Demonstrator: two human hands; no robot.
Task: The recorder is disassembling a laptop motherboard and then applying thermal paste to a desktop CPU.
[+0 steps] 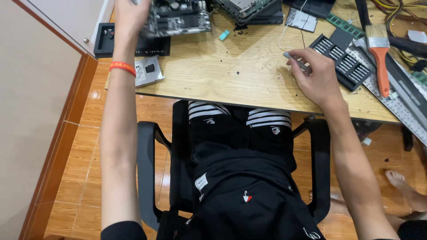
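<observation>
My left hand (131, 15) reaches to the top of the view and grips the left edge of a dark circuit board (180, 18) lying on the wooden desk (231, 75). My right hand (316, 75) rests on the desk and pinches a slim grey screwdriver (296, 61), tip pointing left. Just right of that hand lies a black open case of screwdriver bits (344, 62). An orange band (122, 67) circles my left wrist.
A paintbrush with an orange handle (380, 53) lies at the right beside long metal rails (400, 104). A black tray (106, 40) and a silver drive (149, 71) sit at the desk's left corner. Computer parts crowd the far edge. Another person's bare feet (404, 186) show lower right.
</observation>
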